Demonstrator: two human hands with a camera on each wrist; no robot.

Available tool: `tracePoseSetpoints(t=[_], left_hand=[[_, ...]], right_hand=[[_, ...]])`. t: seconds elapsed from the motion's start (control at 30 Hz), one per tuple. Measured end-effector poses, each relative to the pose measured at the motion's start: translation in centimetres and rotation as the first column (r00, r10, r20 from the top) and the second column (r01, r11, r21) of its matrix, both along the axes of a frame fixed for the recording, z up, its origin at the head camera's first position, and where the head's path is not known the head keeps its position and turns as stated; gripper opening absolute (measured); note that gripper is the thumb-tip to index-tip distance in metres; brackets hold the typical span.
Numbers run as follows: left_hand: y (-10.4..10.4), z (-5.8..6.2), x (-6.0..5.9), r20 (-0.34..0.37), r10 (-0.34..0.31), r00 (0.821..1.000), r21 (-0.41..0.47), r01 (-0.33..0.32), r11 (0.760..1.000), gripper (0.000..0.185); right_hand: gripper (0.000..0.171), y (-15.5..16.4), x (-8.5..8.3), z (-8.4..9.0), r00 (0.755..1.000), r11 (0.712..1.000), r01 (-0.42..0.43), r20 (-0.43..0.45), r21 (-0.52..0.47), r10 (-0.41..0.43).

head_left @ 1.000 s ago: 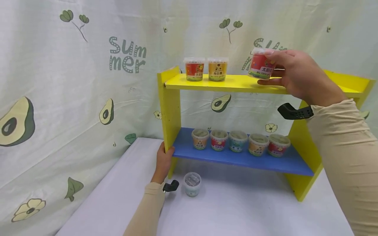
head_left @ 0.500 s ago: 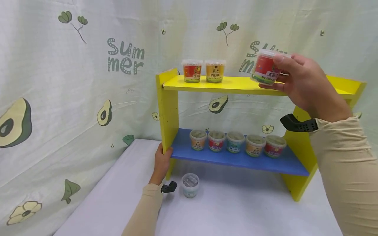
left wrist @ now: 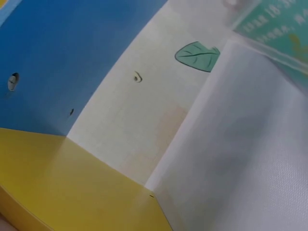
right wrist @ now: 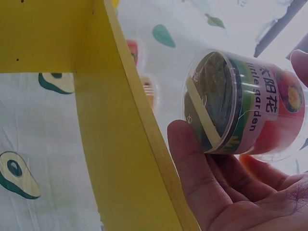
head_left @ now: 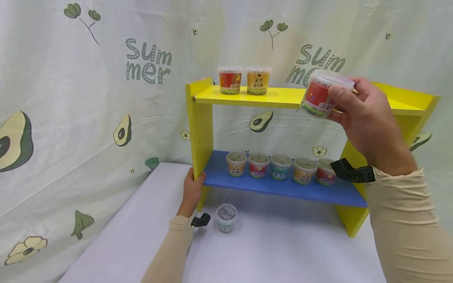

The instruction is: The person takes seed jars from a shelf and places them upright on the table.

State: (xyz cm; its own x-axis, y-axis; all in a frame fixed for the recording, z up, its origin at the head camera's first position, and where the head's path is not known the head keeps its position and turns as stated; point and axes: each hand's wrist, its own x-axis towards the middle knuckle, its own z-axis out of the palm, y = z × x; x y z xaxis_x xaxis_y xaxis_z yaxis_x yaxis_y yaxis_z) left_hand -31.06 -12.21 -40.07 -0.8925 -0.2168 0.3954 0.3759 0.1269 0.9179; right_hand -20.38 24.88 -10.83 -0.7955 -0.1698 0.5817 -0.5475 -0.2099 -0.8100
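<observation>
Yellow side panels and a yellow top board frame the small two-tier wooden shelf (head_left: 201,129) standing on the white cloth table (head_left: 283,251), and everything here sits relative to it. Your right hand (head_left: 368,122) curls its thumb and fingers round a clear plastic cup with a red label and a clear lid (head_left: 320,96), holding it tilted in the air just in front of the top board's front edge, towards the shelf's right end; the right wrist view shows its base (right wrist: 214,103) turned towards the camera beside the yellow board. Your left hand (head_left: 192,190) grips the front edge of the shelf's left side panel, low down where the blue lower board (head_left: 283,188) meets it, with the thumb laid on the panel. On the top board, near its left end, a red-labelled cup (head_left: 230,79) and an orange-labelled cup (head_left: 257,79) stand side by side, upright. Five more lidded cups (head_left: 281,167) stand in a row along the blue lower board. A pale cup with a clear lid (head_left: 226,217) stands on the table just in front of the shelf's left foot, close to your left wrist.
</observation>
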Motion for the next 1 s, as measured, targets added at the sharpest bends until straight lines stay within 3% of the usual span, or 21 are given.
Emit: tracePoseSetpoints(t=[0.3,0.43,0.57,0.63,0.73,0.8,0.87,1.0], left_hand=[[0.0,-0.1,0.2,0.022,0.005,1.000,0.005,-0.005,1.000,0.047],[0.2,-0.5,0.2,0.022,0.011,1.000,0.007,-0.011,1.000,0.046],[0.3,-0.7,0.2,0.017,-0.007,1.000,0.008,0.007,1.000,0.047],[0.3,-0.7,0.3,0.020,-0.008,1.000,0.012,0.008,1.000,0.046],[0.3,-0.6,0.4,0.025,-0.006,1.000,0.018,0.006,1.000,0.045],[0.2,-0.4,0.5,0.029,-0.006,1.000,0.020,0.006,1.000,0.045],[0.1,0.1,0.7,0.037,-0.006,0.999,0.015,0.006,1.000,0.045],[0.0,1.4,1.1,0.036,-0.013,0.999,-0.005,0.013,1.000,0.042]], right_hand=[[0.047,-0.9,1.3,-3.4,0.999,0.998,0.043,0.000,0.050,-0.043],[0.046,-0.8,1.6,-5.4,0.994,0.988,0.106,0.014,0.108,-0.108],[0.046,-0.6,1.8,-7.9,0.977,0.952,0.203,0.012,0.230,-0.212],[0.047,-0.6,1.8,-9.2,0.962,0.913,0.258,0.004,0.316,-0.273],[0.049,-0.6,1.7,-10.9,0.956,0.889,0.265,0.019,0.373,-0.293],[0.048,-0.8,1.6,-11.8,0.957,0.892,0.249,0.046,0.378,-0.287],[0.046,-1.1,1.4,-12.5,0.963,0.913,0.213,0.080,0.349,-0.256],[0.049,-1.7,1.6,-13.5,0.966,0.918,0.186,0.107,0.351,-0.236]])
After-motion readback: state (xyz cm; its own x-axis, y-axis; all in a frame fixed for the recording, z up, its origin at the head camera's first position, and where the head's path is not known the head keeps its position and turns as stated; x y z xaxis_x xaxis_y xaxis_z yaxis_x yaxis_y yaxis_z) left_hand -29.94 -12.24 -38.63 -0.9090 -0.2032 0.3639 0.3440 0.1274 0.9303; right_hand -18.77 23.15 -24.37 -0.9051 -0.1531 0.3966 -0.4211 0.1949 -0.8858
